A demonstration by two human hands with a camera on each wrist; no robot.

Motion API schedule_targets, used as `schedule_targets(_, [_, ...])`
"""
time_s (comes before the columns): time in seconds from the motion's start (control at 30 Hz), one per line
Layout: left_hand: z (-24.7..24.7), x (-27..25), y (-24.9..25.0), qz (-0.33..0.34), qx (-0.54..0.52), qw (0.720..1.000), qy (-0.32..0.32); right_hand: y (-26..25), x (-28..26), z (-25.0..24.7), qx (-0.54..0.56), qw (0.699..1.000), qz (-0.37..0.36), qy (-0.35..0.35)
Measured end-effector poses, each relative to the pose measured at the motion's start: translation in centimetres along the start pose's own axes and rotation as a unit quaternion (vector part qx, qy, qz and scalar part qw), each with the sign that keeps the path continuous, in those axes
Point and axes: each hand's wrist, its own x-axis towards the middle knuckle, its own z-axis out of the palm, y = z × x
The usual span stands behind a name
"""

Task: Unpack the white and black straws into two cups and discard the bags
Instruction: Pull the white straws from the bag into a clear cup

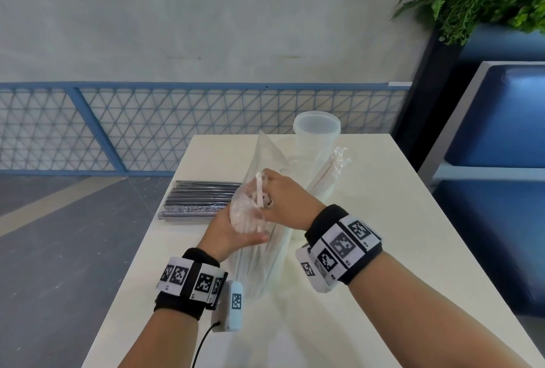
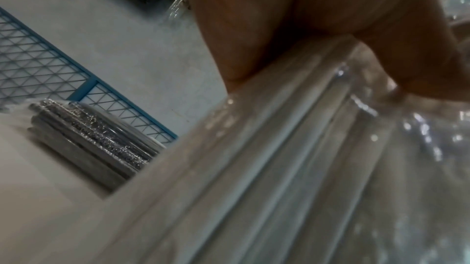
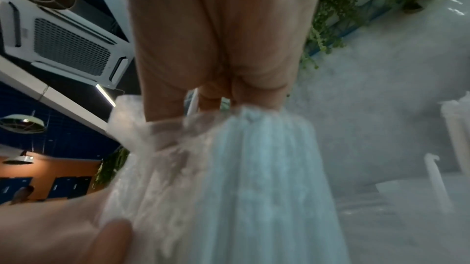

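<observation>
A: Left to right. What is seen far left on the pale rectangular surface?

B: A sealed clear bag of black straws, laid flat, long axis running left-right. Not touched by either of the hands; the left one is nearer.

A: Left hand?

B: Wrapped round the upper part of the clear plastic bag of white straws. Thumb is seen pressed against the film in the right wrist view. The bag is stood upright, its lower end down at the surface near the wrists, its long axis near vertical and leaned slightly away.

A: Right hand?

B: Fingers are curled at the bag's mouth and closed on the tops of the straws, one straw end showing between them. Whether film or straws are gripped cannot be fully told; straws are judged more likely.

A: Further right?

B: Two clear tall plastic cups: an upright empty one at the far edge, and beside it, nearer, a cup already loaded with white straws, leaned right.

A: The relation that counts?

B: The loaded cup lies beyond and right of the hands. Extraction is expected along the bag's axis, upward, then a carry right. The right hand is nearer.
</observation>
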Motion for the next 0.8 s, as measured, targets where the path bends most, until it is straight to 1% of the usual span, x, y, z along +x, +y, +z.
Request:
schedule_targets(0.07, [0.1,0.0,0.2,0.016,0.001,1.000,-0.011,-0.2,0.1,0.0,-0.006,0.999,-0.024,-0.024])
schedule_targets(0.13, [0.1,0.1,0.2,0.027,-0.007,0.999,-0.024,-0.3,0.3,-0.1,-0.001,0.999,-0.019,-0.045])
schedule_targets(0.27, [0.5,0.0,0.4,0.006,-0.012,1.000,-0.011,-0.4,0.5,-0.5,-0.022,0.995,-0.010,-0.093])
schedule_targets(0.33, [0.7,-0.1,0.4,0.007,-0.005,1.000,-0.005,-0.3,0.6,-0.4,-0.032,0.994,-0.014,-0.102])
schedule_targets(0.4, [0.8,-0.1,0.3,0.005,0.000,1.000,-0.002,-0.1,0.8,-0.1,-0.049,0.995,0.012,-0.081])
schedule_targets(0.47, [0.7,0.0,0.2,0.001,-0.009,1.000,0.001,0.1,0.7,0.2,-0.048,0.997,0.028,-0.045])
schedule_targets(0.57, [0.6,0.2,0.3,0.002,-0.025,1.000,-0.010,0.1,0.3,-0.3,0.019,0.999,0.025,0.012])
schedule_targets(0.67, [0.4,0.4,0.3,-0.017,-0.025,1.000,0.006,-0.3,0.0,-2.2,0.057,0.996,0.026,0.068])
schedule_targets(0.8, [0.5,0.4,0.1,-0.028,-0.017,0.999,0.022,-1.2,-0.1,-5.6,0.076,0.991,0.034,0.109])
